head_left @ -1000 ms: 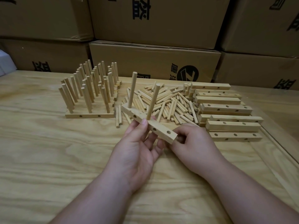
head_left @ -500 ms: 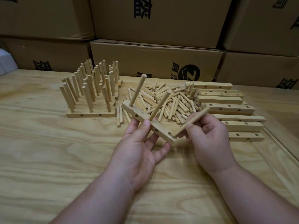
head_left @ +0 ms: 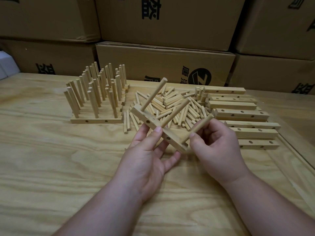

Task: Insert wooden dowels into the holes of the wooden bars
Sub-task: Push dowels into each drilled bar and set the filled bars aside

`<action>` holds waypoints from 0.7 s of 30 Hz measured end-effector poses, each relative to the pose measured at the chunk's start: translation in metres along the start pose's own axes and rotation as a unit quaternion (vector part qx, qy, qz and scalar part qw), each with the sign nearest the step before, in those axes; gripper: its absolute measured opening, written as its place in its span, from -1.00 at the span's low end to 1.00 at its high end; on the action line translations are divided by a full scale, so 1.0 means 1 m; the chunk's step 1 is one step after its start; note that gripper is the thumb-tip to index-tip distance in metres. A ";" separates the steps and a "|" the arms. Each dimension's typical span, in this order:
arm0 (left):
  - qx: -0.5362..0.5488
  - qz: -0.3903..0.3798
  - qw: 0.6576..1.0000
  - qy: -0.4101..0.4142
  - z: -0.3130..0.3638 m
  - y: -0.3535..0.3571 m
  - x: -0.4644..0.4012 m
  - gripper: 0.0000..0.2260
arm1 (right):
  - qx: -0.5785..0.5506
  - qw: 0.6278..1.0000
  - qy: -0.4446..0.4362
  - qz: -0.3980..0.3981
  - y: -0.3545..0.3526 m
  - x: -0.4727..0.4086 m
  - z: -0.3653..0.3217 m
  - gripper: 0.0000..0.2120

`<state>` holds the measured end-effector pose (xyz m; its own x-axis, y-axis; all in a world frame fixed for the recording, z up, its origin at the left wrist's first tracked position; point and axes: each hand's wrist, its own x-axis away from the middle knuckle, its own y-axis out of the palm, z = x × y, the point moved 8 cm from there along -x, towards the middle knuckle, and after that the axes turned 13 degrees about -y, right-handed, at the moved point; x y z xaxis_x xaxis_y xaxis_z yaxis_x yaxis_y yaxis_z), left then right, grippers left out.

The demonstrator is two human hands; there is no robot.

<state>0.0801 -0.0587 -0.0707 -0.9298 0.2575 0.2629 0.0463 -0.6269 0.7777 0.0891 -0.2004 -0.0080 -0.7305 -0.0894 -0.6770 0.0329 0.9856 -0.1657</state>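
Note:
My left hand point(head_left: 150, 159) grips a wooden bar point(head_left: 150, 122) tilted above the table, thumb on its side face. Two dowels stand in the bar's far and middle holes. My right hand point(head_left: 218, 147) pinches a third dowel point(head_left: 199, 128), whose lower end sits at the hole in the bar's near end. A loose pile of dowels point(head_left: 173, 108) lies behind the bar. Bare bars with holes point(head_left: 242, 114) are stacked at the right. Finished bars with upright dowels point(head_left: 97, 99) stand at the left.
Everything rests on a plywood table point(head_left: 51, 159) whose right part has a raised edge strip point(head_left: 296, 150). Stacked cardboard boxes point(head_left: 163, 65) line the far side. A white object point(head_left: 6, 67) shows at the far left.
My right hand picked up a dowel and brought its end to the bar's near hole. The bar tilted more steeply in my left hand.

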 end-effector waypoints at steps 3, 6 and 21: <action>0.003 0.001 1.000 0.002 0.000 0.000 0.000 -0.61 | 0.005 1.000 0.007 -0.009 0.002 0.001 0.001 -0.91; 0.005 0.003 1.000 0.005 0.001 0.000 0.000 -0.64 | 0.009 1.000 0.019 -0.010 0.002 0.001 0.004 -0.94; 0.060 0.020 0.998 0.026 0.005 -0.004 0.002 -0.69 | 0.151 0.985 0.033 -0.076 0.004 0.005 0.017 -0.83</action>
<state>0.0800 -0.0520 -0.0701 -0.9436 0.1946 0.2678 0.1238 -0.5428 0.8307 0.0975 -0.1990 -0.0246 -0.7856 -0.2132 -0.5809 0.1139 0.8729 -0.4744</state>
